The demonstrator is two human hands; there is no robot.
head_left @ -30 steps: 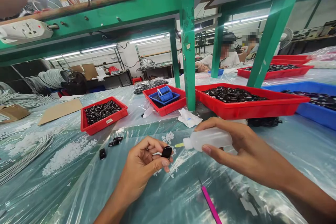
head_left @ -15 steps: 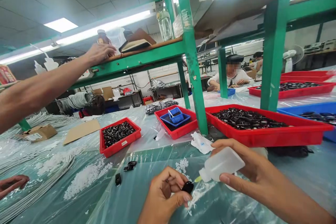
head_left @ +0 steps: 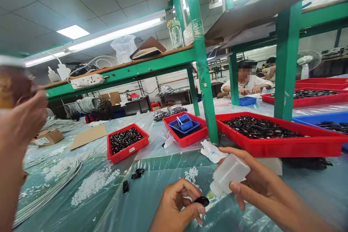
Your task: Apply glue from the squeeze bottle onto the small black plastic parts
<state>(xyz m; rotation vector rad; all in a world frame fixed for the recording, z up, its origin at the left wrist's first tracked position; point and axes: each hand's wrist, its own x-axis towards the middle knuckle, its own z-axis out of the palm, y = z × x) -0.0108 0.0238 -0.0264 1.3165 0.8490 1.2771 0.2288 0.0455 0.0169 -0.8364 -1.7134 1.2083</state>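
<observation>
Between thumb and fingers, my left hand [head_left: 179, 203] pinches a small glossy black plastic part [head_left: 201, 201] low in the middle of the head view. My right hand [head_left: 255, 181] is closed round a translucent white squeeze bottle [head_left: 230, 174], tilted with its nozzle down to the left. The yellowish nozzle tip is close to the black part; whether they touch I cannot tell. Several similar black pieces [head_left: 138, 173] lie on the plastic-covered table to the left. Small white bits [head_left: 191, 174] are scattered behind my left hand.
Red trays [head_left: 280, 148] of black parts stand behind my right hand, and a smaller red tray [head_left: 127, 152] is further left. A green post [head_left: 203, 79] rises from the table. At far left, a co-worker's hand [head_left: 24, 119] holds a blurred brown bottle [head_left: 13, 83].
The co-worker's hand has taken the brown bottle off the shelf and drawn it left. My squeeze bottle now tips more steeply, and the black part has turned in my left fingers.
</observation>
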